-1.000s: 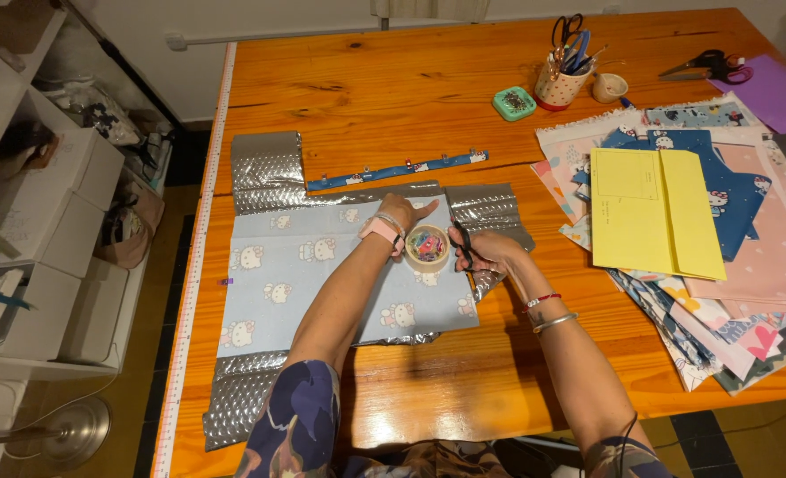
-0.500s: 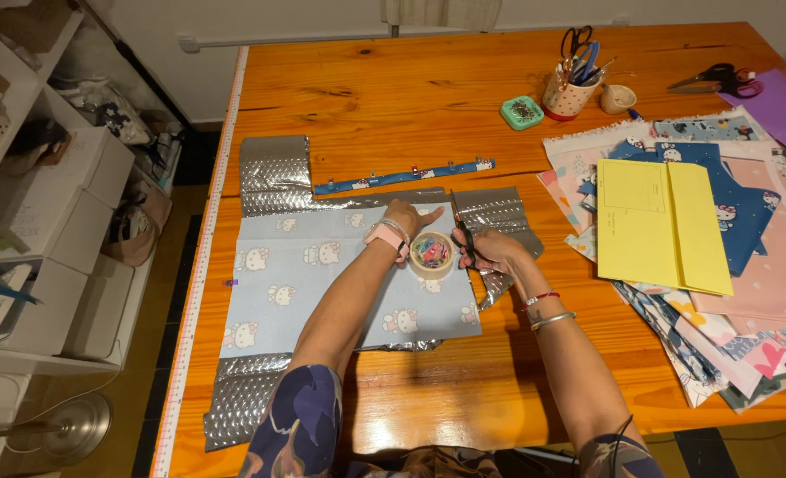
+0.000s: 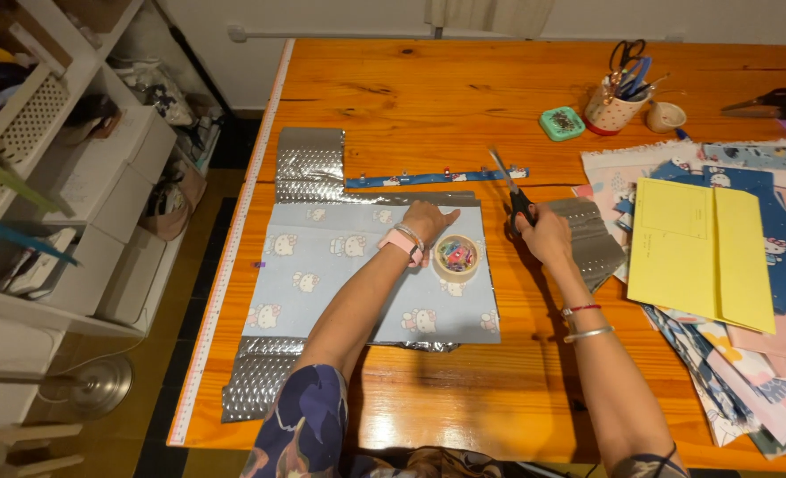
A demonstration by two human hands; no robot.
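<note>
Left hand (image 3: 428,221) lies spread and flat on the blue printed fabric (image 3: 340,265), pinning its far edge over the silver padding (image 3: 309,164). Right hand (image 3: 543,235) is wrapped tight around the scissors (image 3: 510,188), blades pointing at the table's far edge. I should keep the fabric taut and cut slowly, clear of the clip tub (image 3: 456,257) beside my wrist.

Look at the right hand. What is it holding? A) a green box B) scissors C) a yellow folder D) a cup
B: the right hand grips black-handled scissors, blades pointing up the table, while the left hand rests on the light blue fabric.
</note>
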